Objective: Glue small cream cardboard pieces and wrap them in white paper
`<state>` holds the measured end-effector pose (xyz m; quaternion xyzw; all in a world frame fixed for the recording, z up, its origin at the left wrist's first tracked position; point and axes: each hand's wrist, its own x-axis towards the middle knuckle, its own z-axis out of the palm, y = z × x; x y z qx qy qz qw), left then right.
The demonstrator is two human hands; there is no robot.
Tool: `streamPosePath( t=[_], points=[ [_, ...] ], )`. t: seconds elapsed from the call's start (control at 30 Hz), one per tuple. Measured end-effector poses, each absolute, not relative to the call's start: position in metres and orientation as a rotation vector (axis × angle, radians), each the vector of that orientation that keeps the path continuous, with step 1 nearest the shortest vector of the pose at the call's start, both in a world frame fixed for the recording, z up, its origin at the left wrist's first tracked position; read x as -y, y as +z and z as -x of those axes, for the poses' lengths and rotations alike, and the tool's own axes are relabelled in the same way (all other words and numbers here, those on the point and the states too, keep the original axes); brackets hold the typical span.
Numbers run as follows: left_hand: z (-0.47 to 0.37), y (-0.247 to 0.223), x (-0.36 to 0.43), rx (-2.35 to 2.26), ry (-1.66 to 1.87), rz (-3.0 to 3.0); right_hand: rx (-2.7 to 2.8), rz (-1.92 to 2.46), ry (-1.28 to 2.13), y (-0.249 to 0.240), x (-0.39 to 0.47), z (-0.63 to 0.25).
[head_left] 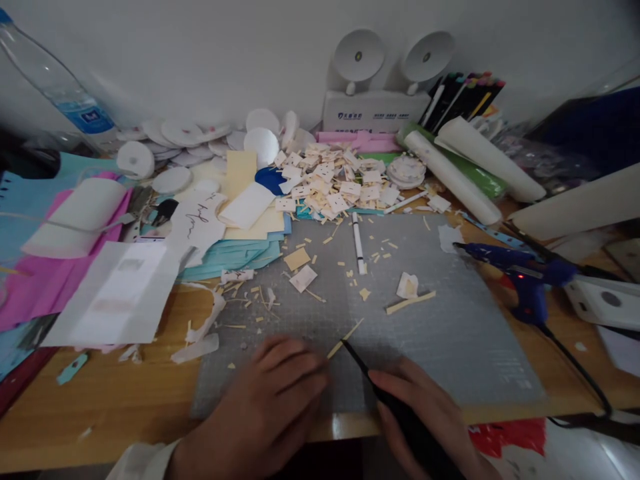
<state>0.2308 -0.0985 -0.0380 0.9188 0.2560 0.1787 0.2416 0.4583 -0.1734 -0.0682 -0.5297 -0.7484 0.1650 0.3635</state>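
My right hand [425, 407] is closed around black fine-tipped tweezers [357, 357]. Their dark tip meets a thin pale-yellow paper strip [353, 329] that slants over the grey cutting mat [450, 360]. Curled and slightly blurred, my left hand [275, 393] is at the mat's front edge, its fingertips by the strip's lower end; whether they pinch anything is hidden. Beyond the hands lie a white pen [358, 243], a folded yellow strip [411, 302], a small white piece [303, 279] and scattered yellow paper scraps.
A blue glue gun [525, 273] with a lit red light rests at the right, its cord trailing forward. A heap of small cream cards [330, 180] lies at the back. Coloured sheets and white paper [113, 293] fill the left. A water bottle [60, 87] stands back left.
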Motion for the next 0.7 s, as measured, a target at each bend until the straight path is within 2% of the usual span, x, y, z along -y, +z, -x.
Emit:
streamPosePath(
  t=[0.1, 0.33, 0.7],
  points=[
    [-0.224, -0.036, 0.097, -0.854, 0.494, -2.464, 1.919, 1.370, 0.437, -0.072, 0.175, -0.459],
    [-0.242, -0.041, 0.102, -0.862, 0.200, -2.531, 1.953, 1.401, 0.414, -0.073, 0.178, -0.462],
    [-0.245, -0.045, 0.105, -0.903, 0.188, -2.586, 1.974, 1.355, 0.436, -0.083, 0.182, -0.466]
  ],
)
